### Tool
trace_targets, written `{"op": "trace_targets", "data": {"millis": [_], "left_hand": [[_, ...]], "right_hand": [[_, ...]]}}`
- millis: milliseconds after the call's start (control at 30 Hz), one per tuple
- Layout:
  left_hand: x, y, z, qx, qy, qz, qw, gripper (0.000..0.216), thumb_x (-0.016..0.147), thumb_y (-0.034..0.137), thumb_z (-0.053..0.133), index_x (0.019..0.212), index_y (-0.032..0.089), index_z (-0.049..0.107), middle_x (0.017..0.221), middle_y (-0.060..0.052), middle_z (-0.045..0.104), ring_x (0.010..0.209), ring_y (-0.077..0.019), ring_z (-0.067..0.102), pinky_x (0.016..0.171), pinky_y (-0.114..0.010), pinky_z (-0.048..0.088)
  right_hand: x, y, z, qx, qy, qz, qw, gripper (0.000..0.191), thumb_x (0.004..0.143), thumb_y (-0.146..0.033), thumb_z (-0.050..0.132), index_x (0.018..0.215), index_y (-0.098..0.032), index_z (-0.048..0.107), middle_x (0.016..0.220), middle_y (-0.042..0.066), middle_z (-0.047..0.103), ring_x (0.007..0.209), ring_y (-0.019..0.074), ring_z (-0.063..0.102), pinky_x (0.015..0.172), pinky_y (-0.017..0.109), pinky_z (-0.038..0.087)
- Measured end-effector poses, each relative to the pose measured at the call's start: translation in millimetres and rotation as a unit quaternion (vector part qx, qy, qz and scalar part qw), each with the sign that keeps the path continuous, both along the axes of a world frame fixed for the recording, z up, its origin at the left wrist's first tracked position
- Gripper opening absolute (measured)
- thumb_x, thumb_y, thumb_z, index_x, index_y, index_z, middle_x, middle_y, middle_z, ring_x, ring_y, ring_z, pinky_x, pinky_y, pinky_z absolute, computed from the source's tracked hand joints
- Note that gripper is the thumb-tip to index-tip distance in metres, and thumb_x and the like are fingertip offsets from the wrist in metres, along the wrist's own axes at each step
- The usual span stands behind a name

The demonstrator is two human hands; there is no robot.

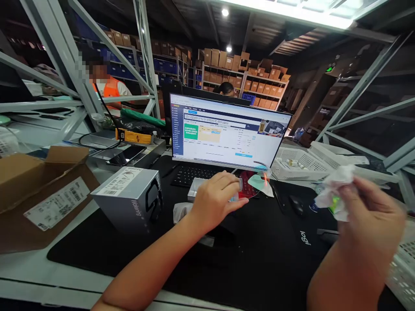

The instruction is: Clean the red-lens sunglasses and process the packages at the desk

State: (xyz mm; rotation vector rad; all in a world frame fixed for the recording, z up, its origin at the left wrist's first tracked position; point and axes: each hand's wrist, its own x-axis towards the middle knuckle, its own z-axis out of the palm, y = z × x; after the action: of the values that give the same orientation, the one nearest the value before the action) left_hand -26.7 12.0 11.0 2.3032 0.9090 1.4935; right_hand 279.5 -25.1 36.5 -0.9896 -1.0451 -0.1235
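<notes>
My left hand [217, 196] reaches over the middle of the black desk mat, its fingers curled over a small white box [194, 186] in front of the keyboard. The hand covers much of this box, and a pale, see-through edge shows by the fingertips. A crumpled white tissue [337, 190] is pinched in my raised right hand [372, 211], which is slightly blurred. Left of my left forearm stands a grey product box [129, 201] with a white label on top. Beneath my left wrist lies a whitish wrapped item [182, 211], partly hidden.
A monitor [227, 129] stands behind the black keyboard [184, 175]. An opened cardboard box [48, 198] is at left, a mouse [296, 205] and white perforated baskets [292, 162] at right. A person in an orange vest [112, 87] is at the back left.
</notes>
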Motion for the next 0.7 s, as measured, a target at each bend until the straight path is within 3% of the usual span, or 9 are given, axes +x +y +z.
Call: {"op": "trace_targets", "data": {"millis": [33,133,267,367,467,567,700], "left_hand": [[2.5,-1.4,-1.4,0.007,0.020,-0.009,1.000,0.020,0.086,0.042,0.073,0.090,0.023,0.075,0.106,-0.011,0.074,0.109,-0.0292,0.064,0.115,-0.046,0.039],[9.1,-4.6,-6.1,0.016,0.049,-0.034,0.998,0.018,0.090,0.039,0.069,0.094,0.023,0.075,0.109,-0.011,0.074,0.112,-0.0279,0.065,0.120,-0.046,0.034],[14.2,-7.5,-11.7,0.073,0.094,-0.046,0.992,0.017,0.094,0.032,0.065,0.103,0.021,0.074,0.120,-0.011,0.073,0.120,-0.0271,0.064,0.123,-0.048,0.032],[16.7,-5.6,-15.6,0.148,0.119,-0.014,0.982,0.017,0.095,0.028,0.063,0.105,0.020,0.074,0.116,-0.011,0.075,0.116,-0.0262,0.067,0.119,-0.049,0.040],[18.3,-0.9,-18.6,0.253,0.079,0.032,0.964,0.018,0.096,0.026,0.061,0.108,0.017,0.071,0.107,-0.010,0.077,0.106,-0.0251,0.070,0.108,-0.048,0.053],[18.9,1.7,-19.3,0.301,0.043,0.057,0.951,0.017,0.096,0.026,0.063,0.108,0.014,0.068,0.103,-0.010,0.077,0.101,-0.0236,0.071,0.101,-0.045,0.057],[20.5,0.4,-18.8,0.267,0.052,0.048,0.961,0.011,0.092,0.027,0.069,0.097,0.017,0.067,0.100,-0.007,0.077,0.098,-0.0209,0.072,0.104,-0.043,0.056]], "right_hand": [[-17.3,-8.2,-0.5,-0.015,-0.055,0.013,0.998,0.026,0.081,-0.029,0.078,0.106,-0.029,0.080,0.106,0.007,0.075,0.098,0.0301,0.072,0.087,0.052,0.058],[-64.1,-19.9,-2.4,0.012,-0.210,0.015,0.977,0.024,0.082,-0.018,0.074,0.104,-0.028,0.079,0.103,0.005,0.074,0.095,0.0244,0.071,0.082,0.043,0.060],[-93.5,-13.3,-8.2,0.037,-0.311,0.005,0.950,0.038,0.084,-0.006,0.068,0.114,-0.028,0.074,0.107,0.006,0.074,0.098,0.0217,0.070,0.087,0.039,0.060],[-110.4,-10.6,-21.8,0.042,-0.357,-0.011,0.933,0.044,0.085,-0.004,0.065,0.123,-0.025,0.070,0.109,0.009,0.074,0.100,0.0231,0.070,0.088,0.040,0.060],[-128.7,-13.3,-37.1,0.072,-0.404,0.001,0.912,0.053,0.085,-0.002,0.064,0.134,-0.022,0.063,0.111,0.012,0.073,0.103,0.0241,0.070,0.088,0.040,0.061],[-128.5,-9.4,-38.8,0.097,-0.410,0.006,0.907,0.052,0.084,0.000,0.065,0.132,-0.018,0.064,0.112,0.013,0.072,0.105,0.0239,0.069,0.089,0.039,0.061],[-103.9,7.3,-24.8,0.055,-0.331,-0.039,0.941,0.038,0.084,-0.003,0.066,0.115,-0.024,0.073,0.103,0.009,0.072,0.095,0.0211,0.069,0.085,0.038,0.060]]}}
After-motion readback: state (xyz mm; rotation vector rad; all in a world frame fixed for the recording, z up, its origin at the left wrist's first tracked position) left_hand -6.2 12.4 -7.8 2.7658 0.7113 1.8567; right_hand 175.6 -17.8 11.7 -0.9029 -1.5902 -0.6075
